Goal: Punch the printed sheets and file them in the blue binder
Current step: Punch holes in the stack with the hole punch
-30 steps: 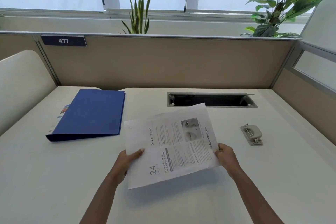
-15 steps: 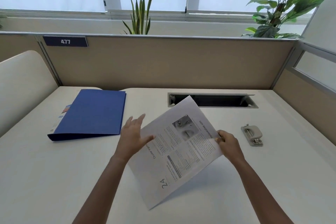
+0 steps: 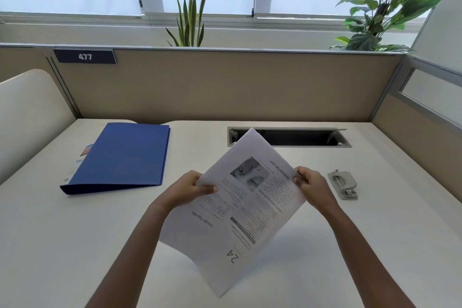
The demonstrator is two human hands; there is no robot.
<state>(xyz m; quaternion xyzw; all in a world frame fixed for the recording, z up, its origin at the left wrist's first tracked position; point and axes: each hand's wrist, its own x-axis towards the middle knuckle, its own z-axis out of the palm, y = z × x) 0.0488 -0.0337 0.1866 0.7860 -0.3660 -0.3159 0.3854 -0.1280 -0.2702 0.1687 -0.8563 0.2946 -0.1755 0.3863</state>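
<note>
I hold the printed sheets (image 3: 240,210) up off the desk in both hands, turned so the print is upside down to me and one corner points at the cable slot. My left hand (image 3: 190,189) pinches the left edge and my right hand (image 3: 311,184) pinches the right edge. The blue binder (image 3: 125,157) lies closed on the desk, to the left of my left hand. A grey hole punch (image 3: 343,184) sits on the desk just right of my right hand.
The white desk (image 3: 75,245) is fenced by beige partitions at the back and right. A rectangular cable slot (image 3: 300,137) is cut into the desk behind the sheets. A white curved panel (image 3: 27,117) stands at the left. Two plants stand behind the partition.
The sheets have been rotated from landscape to upside down. My left hand let go, hovered open, then gripped the left edge again. My right hand kept hold throughout.
</note>
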